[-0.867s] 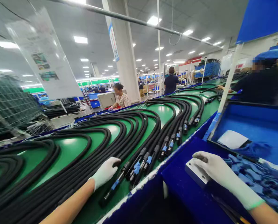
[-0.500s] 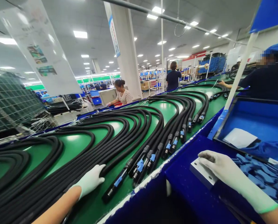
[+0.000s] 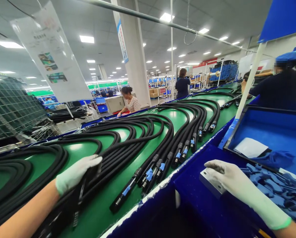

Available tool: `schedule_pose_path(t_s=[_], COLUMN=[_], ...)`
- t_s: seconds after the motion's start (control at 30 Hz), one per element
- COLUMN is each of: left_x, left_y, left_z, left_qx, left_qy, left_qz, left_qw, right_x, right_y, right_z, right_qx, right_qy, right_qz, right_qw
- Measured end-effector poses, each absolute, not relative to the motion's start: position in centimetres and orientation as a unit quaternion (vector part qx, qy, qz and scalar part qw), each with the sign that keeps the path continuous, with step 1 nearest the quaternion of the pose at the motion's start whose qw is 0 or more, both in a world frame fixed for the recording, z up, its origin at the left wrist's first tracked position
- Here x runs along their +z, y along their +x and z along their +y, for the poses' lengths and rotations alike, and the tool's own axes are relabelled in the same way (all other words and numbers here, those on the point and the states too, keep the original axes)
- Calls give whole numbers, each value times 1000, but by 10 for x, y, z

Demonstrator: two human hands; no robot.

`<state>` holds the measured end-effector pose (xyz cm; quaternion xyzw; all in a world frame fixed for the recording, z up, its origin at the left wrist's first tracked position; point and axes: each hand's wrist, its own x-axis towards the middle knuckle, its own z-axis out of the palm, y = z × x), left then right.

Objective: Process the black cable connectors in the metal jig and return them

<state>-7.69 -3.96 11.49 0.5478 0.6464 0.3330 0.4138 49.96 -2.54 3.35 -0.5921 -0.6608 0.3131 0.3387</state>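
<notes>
In the head view, the gloved left hand (image 3: 77, 172) has shifted toward the lower left since the earlier frame. Once open on the cables, it now closes around a bunch of black cables (image 3: 89, 177) and holds them up off the green conveyor belt (image 3: 95, 211). Blue-banded cable connectors (image 3: 148, 175) still lie in a row near the belt's blue-edged right side. The gloved right hand (image 3: 224, 175) stays open, palm-down on a metal block (image 3: 210, 183), beside blue foam pieces (image 3: 269, 188) in a blue bin (image 3: 262, 132).
</notes>
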Motion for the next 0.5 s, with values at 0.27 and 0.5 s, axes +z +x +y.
schedule_pose_path(t_s=[0.27, 0.5], left_x=[101, 61], left_y=[93, 147], left_z=[-6, -26], left_qx=[638, 587], left_qy=[346, 528], left_qz=[339, 476], left_qw=[599, 387], right_x=[49, 23], right_y=[349, 362], right_z=[-89, -122], right_qx=[593, 570], right_qy=[-395, -503], right_qz=[-587, -500], right_qw=[385, 415])
